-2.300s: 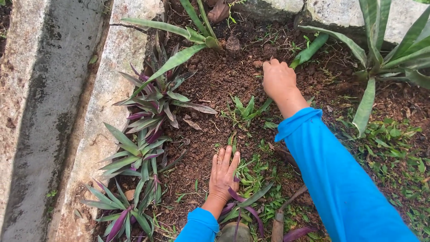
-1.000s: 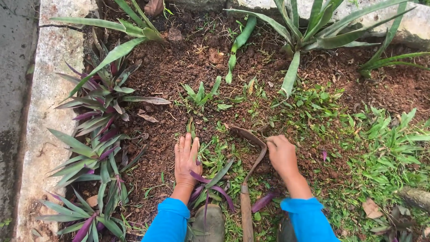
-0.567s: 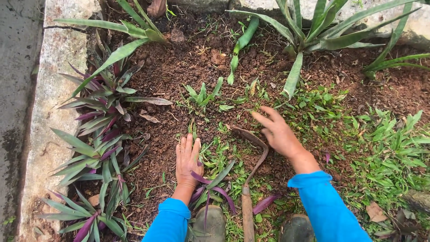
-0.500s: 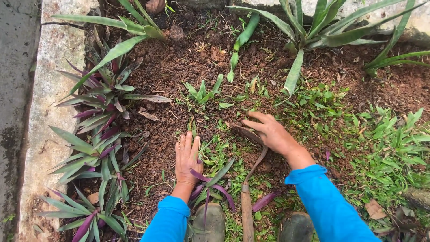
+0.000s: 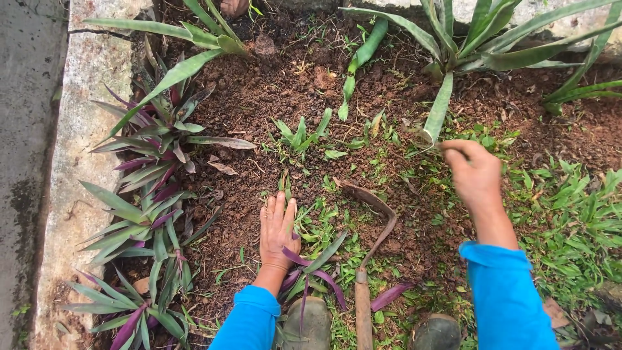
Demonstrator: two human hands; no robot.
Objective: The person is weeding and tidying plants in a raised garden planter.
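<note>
While the left hand (image 5: 277,227) presses flat and spread on the soil (image 5: 259,97), the right hand (image 5: 475,170) pinches thin, limp weeds (image 5: 483,137), probably best gripped near their roots.

Both arms wear long sleeves of plain bright blue, smooth fabric without print, stripe or seam marking.

The left sleeve (image 5: 245,319) ends at the wrist in a loose, slightly rumpled cuff. The left hand (image 5: 277,225) is bare: no glove. A thin band circles the left wrist at the cuff's 12 o'clock edge.

The right sleeve (image 5: 507,298) is wider in view, with a folded, uneven cuff at its 12 o'clock end. The right hand (image 5: 473,170) is bare: no glove, no ring visible.

Two dull grey-green boot toes show at the 6 o'clock edge: left boot (image 5: 313,322), right boot (image 5: 438,332). Both are rounded and mud-stained.
</note>
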